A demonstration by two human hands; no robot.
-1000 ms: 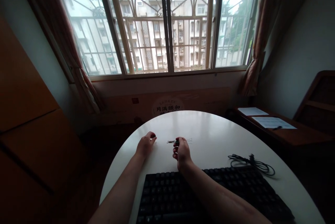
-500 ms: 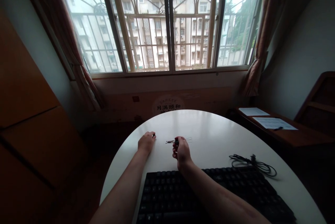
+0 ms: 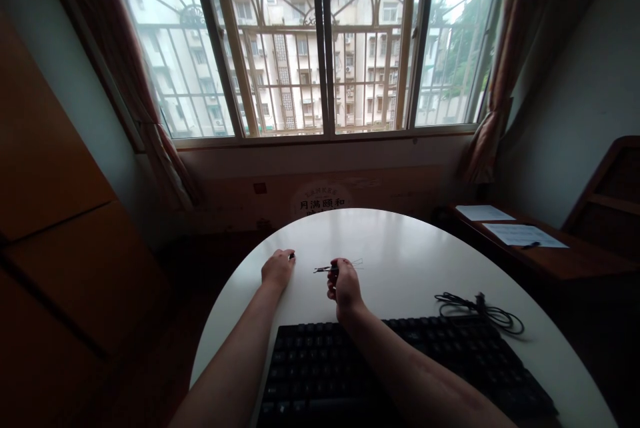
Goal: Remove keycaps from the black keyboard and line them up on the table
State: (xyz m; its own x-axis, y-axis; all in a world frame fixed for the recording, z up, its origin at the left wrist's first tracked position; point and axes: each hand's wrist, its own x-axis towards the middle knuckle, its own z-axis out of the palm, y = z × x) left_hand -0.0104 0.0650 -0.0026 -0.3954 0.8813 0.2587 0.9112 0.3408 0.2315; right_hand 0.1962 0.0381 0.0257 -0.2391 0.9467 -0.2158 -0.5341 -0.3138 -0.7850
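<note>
My left hand (image 3: pixel 278 270) rests on the left part of the white round table, fingers closed on a small dark piece (image 3: pixel 292 256) that shows at the fingertips; its kind is too small to tell. To its right my right hand (image 3: pixel 347 287) is wrapped round a keycap puller (image 3: pixel 323 270). Thin metal prongs stick out of the fist toward the left hand, and fine wire loops show on the other side. The two hands are apart. Below them lies a black keyboard (image 3: pixel 320 361), partly covered by my right forearm.
A coiled black cable (image 3: pixel 493 313) lies behind the keyboard's right part. The white table (image 3: pixel 380 231) has a curved far edge. On a brown wooden surface (image 3: pixel 580 265) at right are sheets of paper (image 3: pixel 520 235) and a dark pen (image 3: pixel 531 245). A barred window (image 3: pixel 325 81) is ahead.
Both hands and the things on the table appear very slightly farther left. Each hand keeps hold of what it had.
</note>
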